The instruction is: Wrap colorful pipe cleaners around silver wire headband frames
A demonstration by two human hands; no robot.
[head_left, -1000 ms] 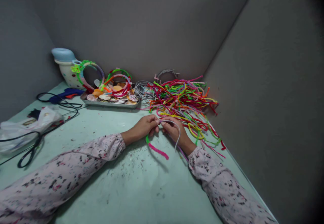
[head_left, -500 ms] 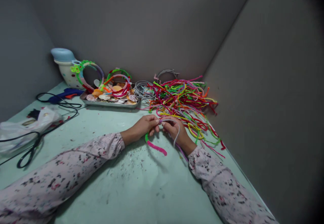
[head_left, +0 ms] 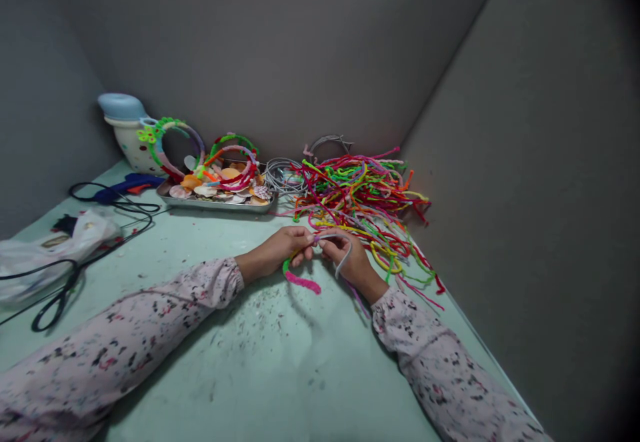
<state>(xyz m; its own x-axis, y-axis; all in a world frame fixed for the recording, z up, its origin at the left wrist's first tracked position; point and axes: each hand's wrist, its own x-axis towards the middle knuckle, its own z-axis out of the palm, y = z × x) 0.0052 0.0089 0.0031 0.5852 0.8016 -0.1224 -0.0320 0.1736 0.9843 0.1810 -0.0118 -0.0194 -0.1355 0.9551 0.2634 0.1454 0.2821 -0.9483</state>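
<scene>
My left hand (head_left: 281, 247) and my right hand (head_left: 349, 256) meet above the pale green table (head_left: 260, 362), both pinched on a thin hoop. The hoop's left part is wrapped in green and pink pipe cleaner (head_left: 299, 281). Its right part is a bare grey wire arc (head_left: 344, 262) curving over my right hand. A lilac strand runs between my fingertips. Just behind my hands lies a big tangle of coloured pipe cleaners (head_left: 363, 205).
A metal tray (head_left: 216, 204) with shells and wrapped hoops stands at the back, beside a white-and-blue jar (head_left: 126, 129) and grey wire coils (head_left: 281, 177). A blue glue gun (head_left: 127, 185), black cables, scissors (head_left: 53, 301) and a plastic bag (head_left: 45, 249) lie left. Grey walls close in behind and right.
The hoop's pink end and the grey wire end have both drawn up closer to my hands. My hands stay together, shifted slightly.
</scene>
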